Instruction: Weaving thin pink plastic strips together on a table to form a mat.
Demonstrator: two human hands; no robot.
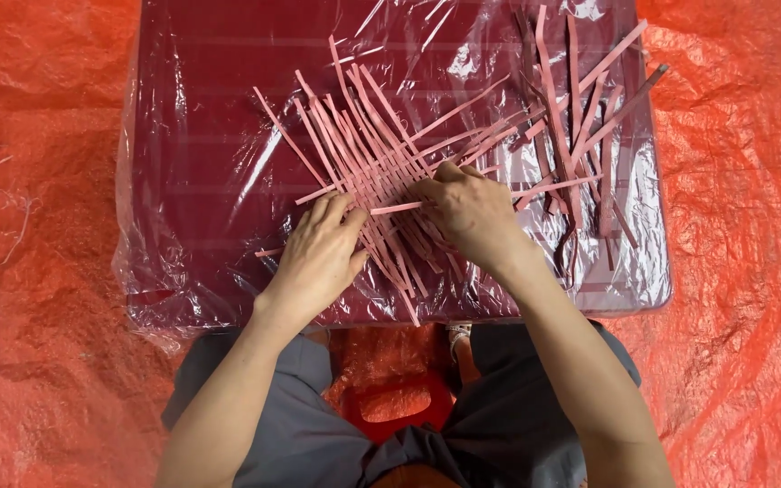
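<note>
The woven strips (368, 167) lie mid-table (192, 181), slanting away to the upper left. The left hand (318, 258) presses them flat, fingers released; the right hand (467, 212) pinches one crosswise strip (399, 208) pointing leftward.

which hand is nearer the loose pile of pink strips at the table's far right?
Right. The right hand rests on the woven strip mat, just left of the loose strip pile. The left hand presses the mat's near-left edge, farther away.

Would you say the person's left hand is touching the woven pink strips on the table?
Touching. The head view shows the left hand lying flat on the woven pink strips, its fingers pressed onto their lower left edge with no gap.
</note>
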